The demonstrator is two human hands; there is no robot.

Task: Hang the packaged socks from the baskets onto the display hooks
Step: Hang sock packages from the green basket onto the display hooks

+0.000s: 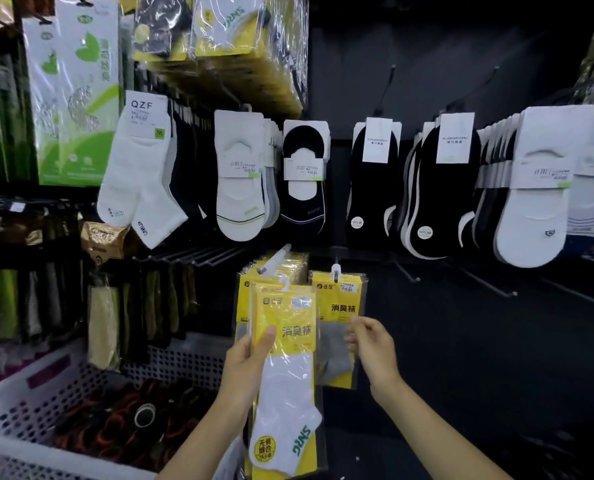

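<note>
The clear-film, yellow-card pack holding a white ankle sock (288,386) is at 6 o'clock in the head view, upright, with its top edge just under the lower display row. The left hand (250,358) grips this pack by its left edge: the thumb lies across the front of the yellow card and the fingers are behind it. At 2 o'clock from the held pack, a second yellow-card pack with a grey sock (337,310) hangs on a white-tipped metal hook (336,271); the held pack overlaps its left edge. The right hand (373,344) pinches the right edge of the grey-sock pack with curled fingertips. At 12 o'clock from the held pack, a stack of matching yellow packs (245,289) hangs on the neighbouring hook, partly covered by the held pack. A white perforated plastic basket (46,393) stands at 8 o'clock in the view, with dark bundled socks (122,420) inside. Across the 9-to-3 o'clock band, white and black low-cut socks in white card sleeves (240,174) hang in rows against the black back panel (427,81). Green-and-white flat packs (77,91) hang at 10 o'clock.
</note>
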